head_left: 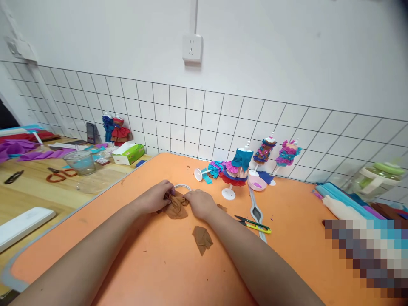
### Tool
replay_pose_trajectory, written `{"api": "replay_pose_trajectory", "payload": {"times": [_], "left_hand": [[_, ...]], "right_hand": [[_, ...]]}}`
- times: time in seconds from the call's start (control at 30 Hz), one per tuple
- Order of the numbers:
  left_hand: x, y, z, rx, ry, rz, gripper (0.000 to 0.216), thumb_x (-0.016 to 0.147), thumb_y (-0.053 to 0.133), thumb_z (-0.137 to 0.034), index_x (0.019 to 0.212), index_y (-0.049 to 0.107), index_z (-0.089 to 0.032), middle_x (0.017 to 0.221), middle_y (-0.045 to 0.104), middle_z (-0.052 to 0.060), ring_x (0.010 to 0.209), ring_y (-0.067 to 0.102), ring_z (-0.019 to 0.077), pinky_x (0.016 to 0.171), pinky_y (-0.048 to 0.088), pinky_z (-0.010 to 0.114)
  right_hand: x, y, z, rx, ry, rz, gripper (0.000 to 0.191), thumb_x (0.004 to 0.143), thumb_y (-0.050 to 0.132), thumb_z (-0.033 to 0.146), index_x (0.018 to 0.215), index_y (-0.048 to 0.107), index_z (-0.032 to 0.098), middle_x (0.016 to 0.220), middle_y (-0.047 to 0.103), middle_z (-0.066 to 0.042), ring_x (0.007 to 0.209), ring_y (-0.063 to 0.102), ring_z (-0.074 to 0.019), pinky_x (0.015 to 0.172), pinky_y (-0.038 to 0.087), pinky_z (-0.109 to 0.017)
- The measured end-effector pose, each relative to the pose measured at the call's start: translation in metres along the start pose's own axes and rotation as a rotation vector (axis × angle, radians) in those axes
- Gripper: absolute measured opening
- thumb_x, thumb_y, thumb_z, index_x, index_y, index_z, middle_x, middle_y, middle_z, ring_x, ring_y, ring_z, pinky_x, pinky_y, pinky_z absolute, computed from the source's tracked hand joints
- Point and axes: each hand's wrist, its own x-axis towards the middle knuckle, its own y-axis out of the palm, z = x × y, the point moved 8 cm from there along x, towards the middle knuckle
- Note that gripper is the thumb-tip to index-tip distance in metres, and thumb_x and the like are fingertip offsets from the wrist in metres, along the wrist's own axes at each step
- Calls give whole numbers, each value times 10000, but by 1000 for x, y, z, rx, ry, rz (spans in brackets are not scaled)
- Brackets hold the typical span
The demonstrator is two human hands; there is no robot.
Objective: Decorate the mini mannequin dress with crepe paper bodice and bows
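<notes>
A gathered piece of brown crepe paper (177,208) is on the orange table in front of me. My left hand (158,196) pinches its left side, fingers curled into the folds. At its upper right edge, my right hand (200,204) is closed with the fingertips against the paper; the exact grip is partly hidden. A white ring, like a roll of tape (183,185), lies just behind the paper between both hands. Below my right wrist rests a loose brown scrap (202,240). Thread snips (254,225) with yellow and green handles lie right of my right forearm.
Small dress forms in ruffled paper, including one in a teal top (242,158), stand along the tiled wall; another lies tipped over. Nearby is a pink bowl (256,183). Scissors (62,174), a glass bowl (79,162) and a tissue pack (128,153) occupy the wooden table.
</notes>
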Motion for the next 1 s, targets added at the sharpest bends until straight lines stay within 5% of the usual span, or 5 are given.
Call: {"api": "replay_pose_trajectory", "payload": {"times": [0.13, 0.43, 0.67, 0.83, 1.0], "left_hand": [[2, -9, 27, 189, -114, -10, 177, 628, 541, -139, 738, 659, -212, 893, 660, 71, 852, 627, 252, 738, 472, 324], [-11, -16, 55, 210, -298, 52, 249, 618, 570, -140, 805, 695, -247, 761, 699, 54, 671, 629, 243, 571, 412, 295], [-5, -23, 26, 266, -232, -109, 153, 680, 538, -203, 762, 667, -204, 1049, 643, 101, 1007, 575, 304, 737, 437, 343], [3, -4, 9, 233, -213, -144, 192, 781, 498, -275, 939, 601, -243, 809, 664, 47, 748, 622, 234, 617, 427, 296], [5, -5, -2, 257, -185, -234, 201, 837, 463, -294, 937, 617, -213, 974, 654, 106, 933, 608, 274, 753, 450, 348]], "right_hand": [[13, 8, -20, -10, 40, 21, 307, 886, 434, 135, 1141, 592, 202, 1111, 644, -96, 1036, 569, -224, 801, 413, -315], [-11, 6, -42, -46, 88, 11, 243, 925, 444, 230, 1105, 606, 215, 1127, 624, -74, 968, 611, -199, 733, 413, -285], [-39, 2, -43, -73, 102, 9, 175, 893, 508, 216, 1000, 647, 215, 1014, 678, -65, 953, 618, -207, 717, 400, -272], [-49, -9, -52, -93, 161, -43, 205, 932, 464, 272, 1009, 651, 238, 994, 693, -55, 933, 628, -209, 679, 388, -272], [-49, -9, -52, -92, 148, -30, 138, 863, 556, 224, 874, 693, 208, 908, 713, -74, 875, 638, -223, 645, 381, -272]]}}
